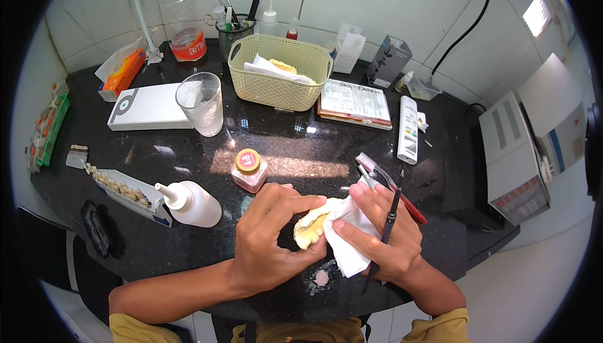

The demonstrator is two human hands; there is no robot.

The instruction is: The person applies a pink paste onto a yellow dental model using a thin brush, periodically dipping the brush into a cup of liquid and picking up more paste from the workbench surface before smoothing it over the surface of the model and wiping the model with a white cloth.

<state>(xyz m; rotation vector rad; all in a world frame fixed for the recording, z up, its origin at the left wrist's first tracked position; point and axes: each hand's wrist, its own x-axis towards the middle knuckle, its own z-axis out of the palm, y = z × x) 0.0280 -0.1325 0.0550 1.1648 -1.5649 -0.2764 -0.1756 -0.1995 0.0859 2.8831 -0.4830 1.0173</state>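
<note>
Over the front of the black table, my left hand [270, 236] is closed on a pale yellow dental cast [311, 227], thumb below and fingers above. My right hand [392, 236] presses a folded white tissue [348, 249] against the cast's right side. A slim black-handled tool [392, 214] also lies across the right hand's fingers, slanting up; its tip is too fine to make out. Beneath the hands is a small patch of pink powder [321, 278]. A small jar of pink powder [250, 176] with a gold-rimmed lid stands just beyond my left hand.
At left stand a white squeeze bottle [200, 208] and a tray of tooth-shaped pieces [129, 195]. A toothbrush [374, 168] and a red-handled tool [411, 208] lie beside my right hand. Farther back are a glass [204, 114], a green basket [276, 95] and a white machine [512, 154].
</note>
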